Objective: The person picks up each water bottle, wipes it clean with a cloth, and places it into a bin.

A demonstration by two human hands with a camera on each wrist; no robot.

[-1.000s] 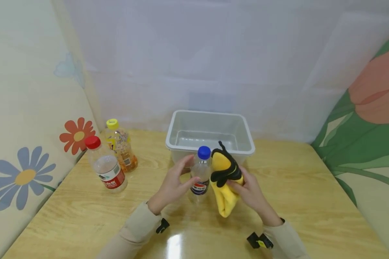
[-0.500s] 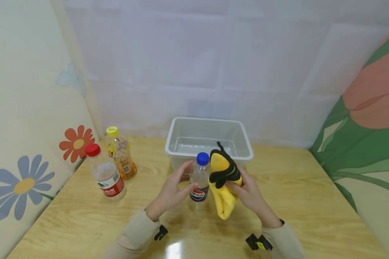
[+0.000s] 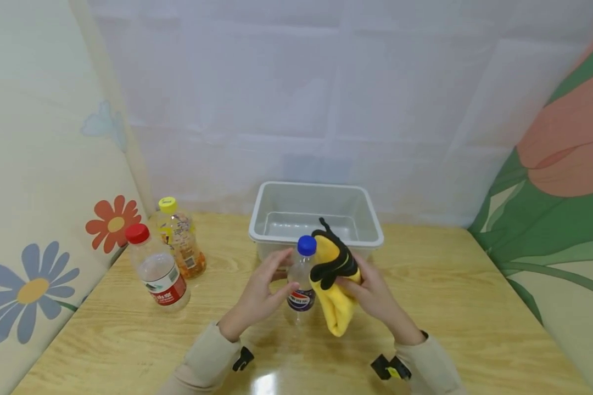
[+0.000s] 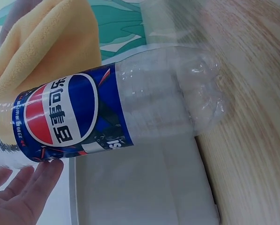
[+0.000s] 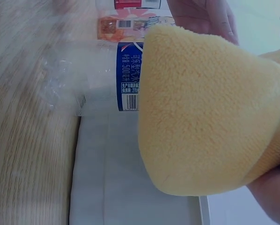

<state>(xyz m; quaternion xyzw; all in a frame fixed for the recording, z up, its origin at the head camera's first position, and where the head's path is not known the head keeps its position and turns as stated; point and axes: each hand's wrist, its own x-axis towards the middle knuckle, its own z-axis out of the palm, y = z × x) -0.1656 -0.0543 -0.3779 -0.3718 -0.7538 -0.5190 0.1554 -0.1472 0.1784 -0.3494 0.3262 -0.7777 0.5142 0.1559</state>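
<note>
A clear Pepsi bottle (image 3: 301, 299) with a blue cap stands upright on the table, in front of the grey tub. My left hand (image 3: 261, 295) is at its left side, fingers spread and loosely bent. In the left wrist view its fingertips (image 4: 53, 171) meet the edge of the bottle's label without wrapping round it. My right hand (image 3: 375, 291) holds a bunched yellow cloth (image 3: 337, 307) with black edging and a black loop, close to the bottle's right side. Seen from the right wrist, the fluffy cloth hides the bottle's upper part.
Behind the hands stands the grey plastic tub (image 3: 316, 241), near the white backdrop. On the left are a red-capped bottle (image 3: 164, 282) and a yellow-capped bottle (image 3: 182, 241), both upright. Flowered panels (image 3: 29, 291) border the wooden table (image 3: 454, 296).
The head view has tilted and shifted slightly, moving the whole scene down and left. The cloth has come a little closer to the bottle. Both hands otherwise keep nearly the same pose.
</note>
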